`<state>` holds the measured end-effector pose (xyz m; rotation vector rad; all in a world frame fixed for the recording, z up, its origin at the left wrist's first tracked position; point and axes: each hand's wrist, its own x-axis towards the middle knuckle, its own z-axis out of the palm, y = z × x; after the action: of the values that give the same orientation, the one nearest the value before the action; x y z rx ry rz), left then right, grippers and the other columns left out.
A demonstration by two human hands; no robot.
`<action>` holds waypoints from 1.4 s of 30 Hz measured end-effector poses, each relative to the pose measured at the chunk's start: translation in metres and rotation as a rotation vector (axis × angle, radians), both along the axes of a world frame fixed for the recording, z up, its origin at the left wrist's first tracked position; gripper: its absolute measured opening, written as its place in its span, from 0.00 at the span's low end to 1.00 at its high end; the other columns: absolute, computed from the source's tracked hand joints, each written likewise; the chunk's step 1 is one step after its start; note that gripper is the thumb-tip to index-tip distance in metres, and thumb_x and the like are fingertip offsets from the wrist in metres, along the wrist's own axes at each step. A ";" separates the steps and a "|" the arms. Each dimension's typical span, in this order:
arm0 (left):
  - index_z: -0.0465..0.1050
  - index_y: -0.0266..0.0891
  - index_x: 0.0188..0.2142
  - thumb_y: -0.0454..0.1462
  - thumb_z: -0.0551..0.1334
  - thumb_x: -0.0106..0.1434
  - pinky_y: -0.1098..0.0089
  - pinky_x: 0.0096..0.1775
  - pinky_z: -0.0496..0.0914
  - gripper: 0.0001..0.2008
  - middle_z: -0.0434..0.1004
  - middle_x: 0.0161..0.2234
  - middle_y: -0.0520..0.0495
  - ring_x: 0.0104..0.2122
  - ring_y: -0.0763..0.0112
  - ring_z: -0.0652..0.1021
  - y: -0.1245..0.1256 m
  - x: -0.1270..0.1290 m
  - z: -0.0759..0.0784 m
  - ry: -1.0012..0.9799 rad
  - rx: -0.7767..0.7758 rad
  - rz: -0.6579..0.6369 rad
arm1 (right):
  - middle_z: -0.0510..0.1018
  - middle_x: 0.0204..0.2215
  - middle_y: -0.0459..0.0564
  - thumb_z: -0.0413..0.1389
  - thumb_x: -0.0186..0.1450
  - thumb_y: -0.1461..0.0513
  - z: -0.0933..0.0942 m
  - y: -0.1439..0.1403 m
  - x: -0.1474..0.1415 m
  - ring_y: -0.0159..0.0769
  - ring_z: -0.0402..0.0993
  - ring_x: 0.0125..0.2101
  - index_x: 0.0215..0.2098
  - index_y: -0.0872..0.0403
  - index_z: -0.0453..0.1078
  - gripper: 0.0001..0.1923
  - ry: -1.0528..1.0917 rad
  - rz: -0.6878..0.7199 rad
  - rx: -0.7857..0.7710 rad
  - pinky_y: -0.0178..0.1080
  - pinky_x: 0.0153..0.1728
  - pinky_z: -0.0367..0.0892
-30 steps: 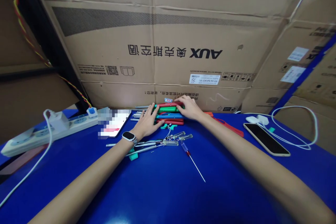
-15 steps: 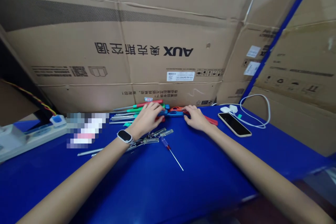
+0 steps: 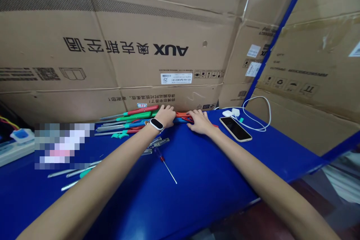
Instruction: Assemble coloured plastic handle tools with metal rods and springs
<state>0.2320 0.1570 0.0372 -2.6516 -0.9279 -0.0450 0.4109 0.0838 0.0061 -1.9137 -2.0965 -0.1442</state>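
A bundle of long screwdrivers (image 3: 132, 117) with red, green and blue handles lies along the foot of the cardboard boxes, shafts pointing left. My left hand (image 3: 166, 115), with a white smartwatch (image 3: 156, 124) on the wrist, curls over the handle ends. My right hand (image 3: 198, 120) lies just to the right, fingers over an orange-red handle (image 3: 182, 114) and a blue handle (image 3: 179, 120) that run between both hands. A thin screwdriver with a small red handle (image 3: 165, 163) lies alone nearer to me.
A phone (image 3: 235, 129) lies right of my right hand, a white charger (image 3: 231, 112) and looped cable (image 3: 261, 114) behind it. Clear-handled tools (image 3: 158, 142) and loose metal shafts (image 3: 75, 172) lie on the blue table (image 3: 202, 180). A power strip (image 3: 15, 143) sits far left. Cardboard boxes (image 3: 168, 26) wall off the back.
The view has swung to the right. Both hands have slid rightwards along the row of handles and farther from me, so more shafts and handles show left of my left hand.
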 end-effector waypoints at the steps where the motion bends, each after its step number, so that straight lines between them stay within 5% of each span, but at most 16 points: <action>1: 0.79 0.36 0.36 0.35 0.66 0.57 0.53 0.50 0.63 0.07 0.75 0.44 0.34 0.49 0.49 0.71 0.001 0.000 -0.001 0.004 -0.003 -0.001 | 0.73 0.51 0.58 0.57 0.63 0.57 -0.001 -0.001 0.002 0.52 0.63 0.53 0.56 0.53 0.66 0.23 0.015 -0.012 -0.009 0.51 0.50 0.56; 18: 0.77 0.37 0.34 0.36 0.61 0.62 0.55 0.47 0.64 0.06 0.76 0.42 0.38 0.46 0.53 0.73 -0.001 -0.015 -0.008 -0.020 -0.002 -0.048 | 0.74 0.52 0.55 0.56 0.64 0.66 -0.016 -0.002 0.011 0.45 0.71 0.52 0.56 0.52 0.65 0.21 0.249 0.039 0.038 0.47 0.51 0.61; 22: 0.74 0.37 0.43 0.42 0.63 0.62 0.54 0.49 0.63 0.13 0.72 0.50 0.36 0.50 0.50 0.71 -0.010 -0.015 -0.005 -0.090 0.040 -0.040 | 0.74 0.52 0.55 0.55 0.63 0.69 -0.014 -0.003 0.013 0.42 0.70 0.51 0.55 0.54 0.66 0.21 0.289 0.110 0.092 0.43 0.52 0.63; 27: 0.65 0.35 0.52 0.41 0.58 0.67 0.57 0.47 0.64 0.17 0.70 0.51 0.34 0.50 0.50 0.70 -0.033 -0.010 0.000 -0.262 0.140 -0.151 | 0.74 0.47 0.54 0.50 0.66 0.70 -0.007 -0.013 0.004 0.40 0.69 0.49 0.54 0.54 0.68 0.19 0.240 0.195 0.132 0.42 0.54 0.63; 32: 0.66 0.36 0.53 0.36 0.55 0.70 0.61 0.45 0.64 0.13 0.73 0.46 0.39 0.45 0.57 0.74 -0.046 -0.010 0.004 -0.201 0.144 -0.263 | 0.72 0.47 0.59 0.50 0.66 0.70 0.000 -0.022 -0.014 0.42 0.68 0.48 0.47 0.59 0.71 0.13 0.192 0.215 0.142 0.43 0.53 0.64; 37: 0.71 0.37 0.47 0.36 0.51 0.73 0.64 0.40 0.65 0.11 0.75 0.39 0.42 0.40 0.62 0.75 -0.054 -0.037 0.014 -0.219 0.234 -0.364 | 0.76 0.43 0.56 0.48 0.67 0.70 0.013 -0.039 -0.039 0.43 0.67 0.47 0.45 0.57 0.71 0.13 0.184 0.312 0.169 0.46 0.53 0.64; 42: 0.73 0.39 0.43 0.39 0.47 0.75 0.65 0.41 0.68 0.17 0.76 0.37 0.45 0.37 0.66 0.75 -0.081 -0.095 0.022 -0.272 0.362 -0.411 | 0.77 0.41 0.56 0.48 0.66 0.71 0.029 -0.061 -0.083 0.42 0.67 0.44 0.49 0.57 0.72 0.16 0.222 0.425 0.151 0.45 0.49 0.66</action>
<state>0.1368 0.0761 0.0593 -2.4763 -0.3798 -0.6208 0.3282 0.0224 0.0352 -1.2994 -2.2099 0.0033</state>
